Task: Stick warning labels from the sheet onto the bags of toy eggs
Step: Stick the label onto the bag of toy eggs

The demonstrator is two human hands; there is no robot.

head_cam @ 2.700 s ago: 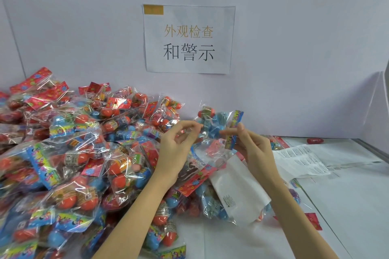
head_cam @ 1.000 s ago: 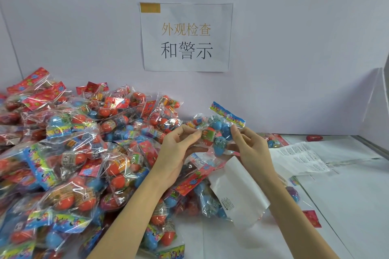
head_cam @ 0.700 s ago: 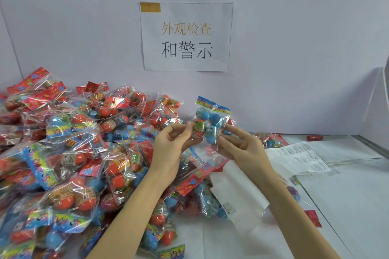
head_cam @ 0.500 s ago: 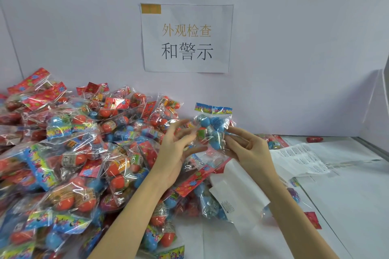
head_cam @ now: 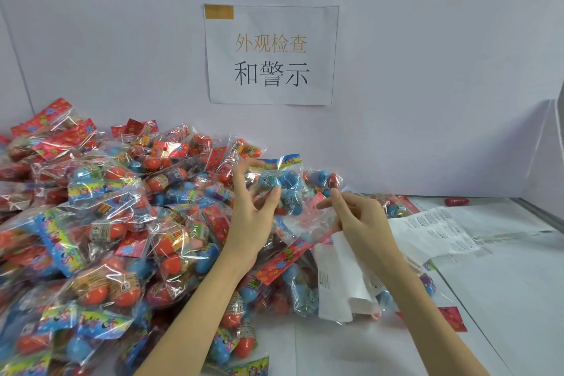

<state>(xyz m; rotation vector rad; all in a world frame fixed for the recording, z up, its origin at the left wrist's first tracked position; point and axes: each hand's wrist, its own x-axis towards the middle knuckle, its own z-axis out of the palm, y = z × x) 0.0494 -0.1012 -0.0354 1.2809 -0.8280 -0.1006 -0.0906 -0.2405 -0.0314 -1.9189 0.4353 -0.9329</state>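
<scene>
My left hand (head_cam: 251, 210) holds a clear bag of blue toy eggs (head_cam: 288, 185) above the pile, thumb on one egg and fingers curled over the bag's blue header card. To its right, my right hand (head_cam: 358, 223) has its fingers curled, and its thumb and forefinger pinch the bag's clear lower corner. A folded white label sheet (head_cam: 335, 278) hangs just under my right palm. Whether that hand also grips the sheet is hidden. No label is visible on the held bag.
A big pile of bagged red and blue eggs (head_cam: 116, 232) fills the table's left and middle. More printed label sheets (head_cam: 433, 230) lie on the white table at right. A loose red egg (head_cam: 456, 201) sits by the back wall, under a paper sign (head_cam: 271, 55).
The bag was turned over between both hands, header swinging from the right to the top. It now sits mostly in my left hand, and my right hand has slid to its lower right corner.
</scene>
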